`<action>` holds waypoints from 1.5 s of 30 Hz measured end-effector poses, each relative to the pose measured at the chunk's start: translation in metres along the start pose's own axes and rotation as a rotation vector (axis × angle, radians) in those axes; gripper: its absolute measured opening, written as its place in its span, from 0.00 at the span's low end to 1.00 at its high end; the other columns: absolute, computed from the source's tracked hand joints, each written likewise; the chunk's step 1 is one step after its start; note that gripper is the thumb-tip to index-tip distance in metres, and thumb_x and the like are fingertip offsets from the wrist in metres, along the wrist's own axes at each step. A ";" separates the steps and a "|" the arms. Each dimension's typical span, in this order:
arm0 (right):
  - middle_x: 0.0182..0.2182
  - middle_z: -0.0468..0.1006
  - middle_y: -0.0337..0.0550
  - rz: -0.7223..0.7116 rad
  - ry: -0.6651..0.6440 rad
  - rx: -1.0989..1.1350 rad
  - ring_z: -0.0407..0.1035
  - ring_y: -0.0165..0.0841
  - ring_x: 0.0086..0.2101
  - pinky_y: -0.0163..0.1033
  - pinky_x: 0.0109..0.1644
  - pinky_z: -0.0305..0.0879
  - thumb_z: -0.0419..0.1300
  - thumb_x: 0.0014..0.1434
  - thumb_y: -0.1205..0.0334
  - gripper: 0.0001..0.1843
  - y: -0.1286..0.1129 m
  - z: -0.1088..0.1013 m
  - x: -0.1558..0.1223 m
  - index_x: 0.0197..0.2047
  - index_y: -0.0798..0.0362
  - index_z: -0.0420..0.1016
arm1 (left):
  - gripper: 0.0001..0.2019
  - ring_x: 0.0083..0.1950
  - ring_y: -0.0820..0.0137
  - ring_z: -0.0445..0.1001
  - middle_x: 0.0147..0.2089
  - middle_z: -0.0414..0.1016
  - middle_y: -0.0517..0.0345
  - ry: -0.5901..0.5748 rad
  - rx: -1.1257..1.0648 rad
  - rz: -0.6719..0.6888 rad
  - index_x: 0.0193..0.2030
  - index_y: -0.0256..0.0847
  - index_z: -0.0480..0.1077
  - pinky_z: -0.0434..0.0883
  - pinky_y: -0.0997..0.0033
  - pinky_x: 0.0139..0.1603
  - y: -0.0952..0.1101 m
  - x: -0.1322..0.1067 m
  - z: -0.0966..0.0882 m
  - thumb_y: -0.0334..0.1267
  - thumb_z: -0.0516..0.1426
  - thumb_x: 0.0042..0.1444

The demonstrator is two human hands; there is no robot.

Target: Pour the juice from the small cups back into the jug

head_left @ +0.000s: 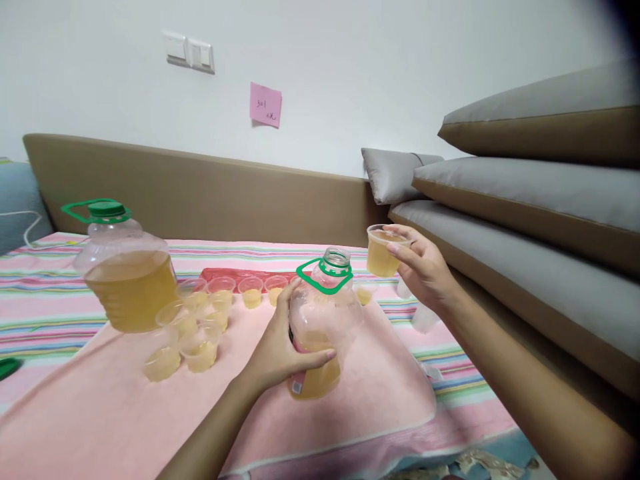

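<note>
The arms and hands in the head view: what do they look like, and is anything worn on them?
They are human: the left hand and right hand are ungloved, with no watch, bracelet or visible ring. The left forearm and right forearm are sleeveless where seen, without cables or evident markings.

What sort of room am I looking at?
Probably a room in a home, perhaps a living room or bedroom: big cushions are stacked at the right, a striped cloth is spread out, and switches sit on the wall.
</note>
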State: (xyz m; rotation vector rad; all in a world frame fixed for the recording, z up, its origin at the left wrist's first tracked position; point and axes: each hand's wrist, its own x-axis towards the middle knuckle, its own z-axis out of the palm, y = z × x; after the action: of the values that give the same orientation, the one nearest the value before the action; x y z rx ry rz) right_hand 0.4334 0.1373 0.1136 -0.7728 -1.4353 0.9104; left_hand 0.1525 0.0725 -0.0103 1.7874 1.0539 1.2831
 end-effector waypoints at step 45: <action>0.53 0.85 0.42 -0.161 -0.232 -0.247 0.77 0.48 0.58 0.61 0.69 0.73 0.83 0.49 0.44 0.27 -0.029 0.028 0.005 0.48 0.39 0.79 | 0.66 0.80 0.39 0.59 0.79 0.58 0.39 -0.016 -0.006 -0.011 0.82 0.52 0.42 0.63 0.31 0.78 0.002 -0.003 0.000 0.50 0.79 0.44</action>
State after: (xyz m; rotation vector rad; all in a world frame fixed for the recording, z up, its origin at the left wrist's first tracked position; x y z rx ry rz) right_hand 0.4069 0.1255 0.1421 -0.7376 -1.8115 0.7237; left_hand 0.1524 0.0694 -0.0096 1.7818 1.0483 1.2628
